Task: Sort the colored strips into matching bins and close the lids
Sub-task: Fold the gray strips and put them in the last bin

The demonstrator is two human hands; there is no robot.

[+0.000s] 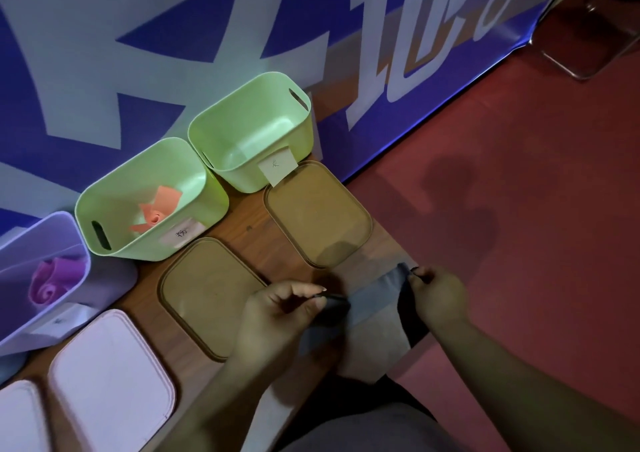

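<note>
A dark grey strip (372, 301) stretches between my hands near the table's front edge. My left hand (277, 316) pinches its left end; my right hand (436, 295) pinches its right end. Behind stand three open bins. The far green bin (249, 129) looks empty and bears a paper label. The middle green bin (138, 202) holds orange strips (157, 212). The purple bin (41, 278) at the left holds a rolled pink-purple strip (52, 283). Two brown lids (315, 214) (204, 295) lie flat in front of the green bins.
Two pale pink lids (110, 382) (17, 417) lie at the near left of the wooden table (249, 240). A blue-and-white banner (173, 35) rises behind the bins. Red floor (519, 174) lies to the right, with a chair base (588, 49) at the far corner.
</note>
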